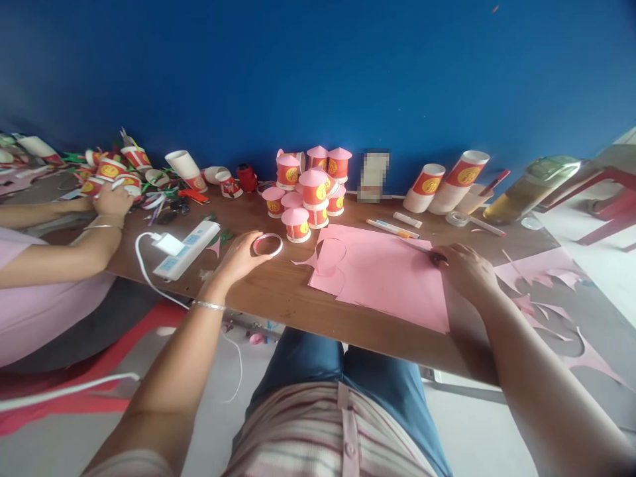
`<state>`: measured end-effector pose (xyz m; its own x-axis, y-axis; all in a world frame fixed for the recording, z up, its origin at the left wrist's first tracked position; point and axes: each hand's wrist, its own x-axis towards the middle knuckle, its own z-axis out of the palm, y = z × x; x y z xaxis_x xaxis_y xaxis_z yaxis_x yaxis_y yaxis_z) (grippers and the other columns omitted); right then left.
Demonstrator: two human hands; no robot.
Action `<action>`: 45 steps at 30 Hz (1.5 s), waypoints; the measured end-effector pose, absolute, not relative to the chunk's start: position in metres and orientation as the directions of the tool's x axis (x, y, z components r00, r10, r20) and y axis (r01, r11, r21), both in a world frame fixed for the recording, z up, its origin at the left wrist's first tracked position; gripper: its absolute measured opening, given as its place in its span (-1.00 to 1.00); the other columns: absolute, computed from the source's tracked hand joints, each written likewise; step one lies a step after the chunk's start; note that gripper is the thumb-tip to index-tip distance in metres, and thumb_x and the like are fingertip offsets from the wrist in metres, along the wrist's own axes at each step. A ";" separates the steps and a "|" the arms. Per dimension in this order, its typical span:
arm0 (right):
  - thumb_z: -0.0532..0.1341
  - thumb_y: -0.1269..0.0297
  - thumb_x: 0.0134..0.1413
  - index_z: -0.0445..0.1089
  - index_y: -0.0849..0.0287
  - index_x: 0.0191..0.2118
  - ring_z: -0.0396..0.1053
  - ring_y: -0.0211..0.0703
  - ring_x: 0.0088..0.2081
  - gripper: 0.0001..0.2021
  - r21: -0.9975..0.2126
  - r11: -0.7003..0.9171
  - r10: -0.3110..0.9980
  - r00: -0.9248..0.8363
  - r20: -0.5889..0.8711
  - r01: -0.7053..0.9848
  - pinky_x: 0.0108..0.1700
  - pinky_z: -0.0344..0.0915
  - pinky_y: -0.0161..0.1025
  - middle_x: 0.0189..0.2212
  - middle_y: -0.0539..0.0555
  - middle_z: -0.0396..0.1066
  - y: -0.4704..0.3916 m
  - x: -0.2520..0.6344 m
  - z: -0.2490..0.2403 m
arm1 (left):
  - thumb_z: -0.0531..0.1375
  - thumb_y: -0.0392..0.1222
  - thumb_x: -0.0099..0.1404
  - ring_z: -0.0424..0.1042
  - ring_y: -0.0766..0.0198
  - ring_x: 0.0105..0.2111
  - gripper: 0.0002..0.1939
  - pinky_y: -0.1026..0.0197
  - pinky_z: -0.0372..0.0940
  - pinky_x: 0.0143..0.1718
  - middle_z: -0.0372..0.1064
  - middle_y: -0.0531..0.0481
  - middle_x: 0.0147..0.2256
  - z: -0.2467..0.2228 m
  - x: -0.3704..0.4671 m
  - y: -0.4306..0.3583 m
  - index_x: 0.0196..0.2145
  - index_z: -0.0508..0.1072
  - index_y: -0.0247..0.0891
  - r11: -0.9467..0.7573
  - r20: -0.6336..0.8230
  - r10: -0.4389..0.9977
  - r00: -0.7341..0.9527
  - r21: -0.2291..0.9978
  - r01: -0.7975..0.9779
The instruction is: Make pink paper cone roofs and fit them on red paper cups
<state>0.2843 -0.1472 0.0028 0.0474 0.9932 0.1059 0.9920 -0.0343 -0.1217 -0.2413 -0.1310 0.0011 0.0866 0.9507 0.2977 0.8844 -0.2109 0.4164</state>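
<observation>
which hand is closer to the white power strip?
Left. The left hand, holding a tape ring, sits just right of the power strip; the right hand is far across the pink paper.

Blue wall (318, 73); brown wooden table (278, 291); pale floor (477, 437).

Both forearms reach forward, left hand (238, 257) and right hand (464, 268) lowered, fingers curled.

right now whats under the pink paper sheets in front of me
The pink paper sheets lie flat on the brown table, which shows all round them. The right hand rests on their right edge. Anything lying beneath the paper is covered and cannot be seen.
</observation>
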 end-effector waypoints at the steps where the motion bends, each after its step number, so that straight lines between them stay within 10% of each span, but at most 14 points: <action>1: 0.14 0.34 0.22 0.55 0.06 0.03 0.41 0.17 0.09 -0.66 -0.123 -0.046 0.993 0.058 0.099 0.991 -0.04 0.37 -0.06 0.03 0.23 0.51 -0.148 0.283 0.004 | 0.35 -0.03 0.20 0.34 -0.16 0.23 -0.45 -0.17 0.23 0.27 0.37 -0.27 0.20 -0.003 -0.240 -0.129 0.11 0.40 -0.21 -0.215 0.342 0.937 0.072 0.402 0.890; 13: 0.20 0.27 0.17 0.47 0.13 0.12 0.44 0.17 0.04 -0.60 -0.092 -0.065 0.995 0.071 0.071 0.994 -0.05 0.33 -0.05 0.05 0.24 0.51 -0.144 0.292 0.005 | 0.20 -0.13 0.37 0.41 0.02 0.07 -0.74 -0.07 0.33 0.18 0.38 -0.19 -0.02 -0.007 -0.188 -0.185 0.00 0.39 -0.18 -0.369 0.565 0.816 0.118 0.353 0.860; 23: 0.16 0.24 0.19 0.52 0.02 0.07 0.52 0.13 -0.12 -0.64 -0.150 0.014 0.969 0.024 0.246 0.989 -0.10 0.36 -0.02 -0.03 0.15 0.60 -0.145 0.289 0.001 | 0.23 -0.09 0.38 0.52 0.16 -0.18 -0.75 0.09 0.43 -0.09 0.48 -0.12 -0.10 0.006 -0.100 -0.169 -0.04 0.45 -0.21 -0.501 0.300 0.865 0.402 0.498 0.708; 34: 0.15 0.36 0.19 0.50 0.06 0.12 0.50 0.09 -0.04 -0.60 -0.158 0.053 0.962 -0.008 0.273 0.986 -0.06 0.36 -0.10 -0.01 0.15 0.56 -0.147 0.268 0.003 | 0.37 0.04 0.12 0.51 -0.14 -0.05 -0.54 -0.01 0.38 -0.08 0.50 -0.23 -0.07 0.035 -0.051 -0.130 -0.12 0.37 -0.22 -0.377 -0.108 0.898 0.427 0.311 0.872; 45: 0.16 0.30 0.14 0.50 0.08 0.09 0.51 0.11 -0.04 -0.60 -0.430 0.076 0.904 0.119 0.410 0.900 -0.01 0.40 -0.04 -0.04 0.16 0.57 -0.146 0.270 0.005 | 0.35 -0.05 0.06 0.36 0.21 -0.41 -0.72 0.19 0.18 -0.39 0.40 0.04 -0.45 0.021 -0.055 -0.117 -0.50 0.32 -0.20 -0.173 -0.098 0.932 0.348 0.726 0.665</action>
<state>0.2702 -0.1455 0.0051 0.1194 0.9044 0.4097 0.8998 0.0759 -0.4297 -0.0550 -0.1169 0.0209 0.3483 0.9323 -0.0977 0.6653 -0.1725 0.7264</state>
